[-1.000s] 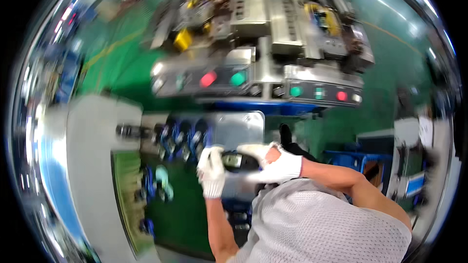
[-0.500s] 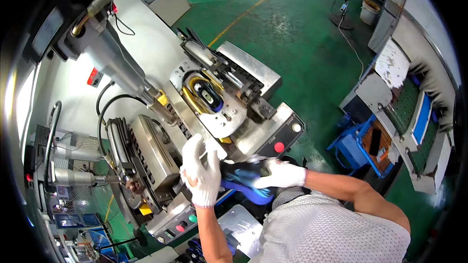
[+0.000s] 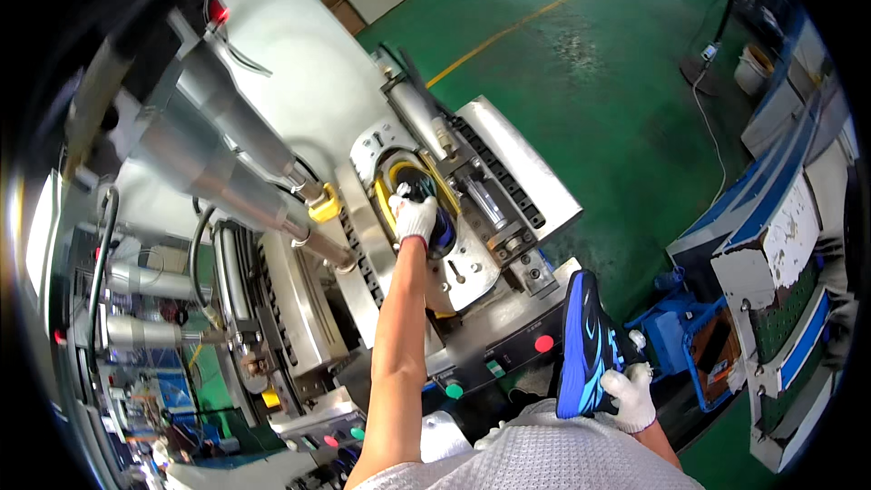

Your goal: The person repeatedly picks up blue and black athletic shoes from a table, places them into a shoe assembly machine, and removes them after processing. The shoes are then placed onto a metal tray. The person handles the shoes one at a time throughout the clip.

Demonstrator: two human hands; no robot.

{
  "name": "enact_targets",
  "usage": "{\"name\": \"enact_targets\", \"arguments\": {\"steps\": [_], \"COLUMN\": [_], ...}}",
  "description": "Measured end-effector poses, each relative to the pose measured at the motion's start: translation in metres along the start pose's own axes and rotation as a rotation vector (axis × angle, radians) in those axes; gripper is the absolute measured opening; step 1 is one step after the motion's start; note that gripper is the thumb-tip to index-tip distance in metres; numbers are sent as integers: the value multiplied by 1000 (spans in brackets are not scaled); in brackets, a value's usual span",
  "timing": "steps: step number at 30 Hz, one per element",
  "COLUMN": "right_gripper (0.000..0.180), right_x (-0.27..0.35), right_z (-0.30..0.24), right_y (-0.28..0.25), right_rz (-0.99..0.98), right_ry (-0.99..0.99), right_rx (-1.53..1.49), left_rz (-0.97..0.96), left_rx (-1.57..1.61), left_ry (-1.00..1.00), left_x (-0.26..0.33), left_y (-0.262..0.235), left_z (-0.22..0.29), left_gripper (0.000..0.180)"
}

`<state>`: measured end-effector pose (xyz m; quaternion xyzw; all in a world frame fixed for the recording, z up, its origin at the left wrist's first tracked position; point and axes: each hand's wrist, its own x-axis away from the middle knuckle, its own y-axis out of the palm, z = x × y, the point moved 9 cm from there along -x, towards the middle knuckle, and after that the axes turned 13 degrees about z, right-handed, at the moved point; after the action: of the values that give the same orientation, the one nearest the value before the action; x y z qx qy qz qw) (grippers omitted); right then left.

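My left hand (image 3: 415,218), in a white knit glove, reaches far forward into the press. Its fingers are closed on the opening of a black shoe (image 3: 444,232) with a blue heel, and the hand covers part of that shoe. Yellow pads (image 3: 445,192) flank the shoe on the metal plate (image 3: 464,283). Close to my body on the right, my gloved right hand (image 3: 631,396) grips a second shoe (image 3: 581,354), black with light blue marks. This one is held upright on end, its blue sole facing left.
A control panel with a red button (image 3: 543,343) and a green button (image 3: 454,391) runs along the press's front. Thick metal cylinders (image 3: 245,127) slant in from the left. A blue crate (image 3: 708,345) and a worn white-and-green machine (image 3: 771,263) stand at right.
My left hand has reached forward from in front of the press to the shoe inside it. My right hand has carried its shoe to the right and turned it upright. The view has shifted.
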<state>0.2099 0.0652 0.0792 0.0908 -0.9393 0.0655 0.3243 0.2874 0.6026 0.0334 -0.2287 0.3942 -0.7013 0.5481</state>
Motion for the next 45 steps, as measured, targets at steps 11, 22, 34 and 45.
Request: {"name": "enact_targets", "arguments": {"steps": [11,22,34,45], "right_gripper": [61,50,68,109], "right_x": [-48,-278,-38,68], "right_z": [-164,-116,-86,181], "right_y": [191,465,402,331], "right_rz": [-287,47,-192,-555], "right_ry": [-561,-1292,-1707,-1662], "right_rx": [122,1111,621,1414], "left_rz": [-265,-14,318,483], "left_rx": [645,70,90,281], "left_ry": [-86,-540,-963,-626], "left_x": [167,447,542,583], "left_y": [-199,-301,-188,-347], "left_z": [-80,-361,-503,-611], "left_gripper": [72,68,82,54]}}
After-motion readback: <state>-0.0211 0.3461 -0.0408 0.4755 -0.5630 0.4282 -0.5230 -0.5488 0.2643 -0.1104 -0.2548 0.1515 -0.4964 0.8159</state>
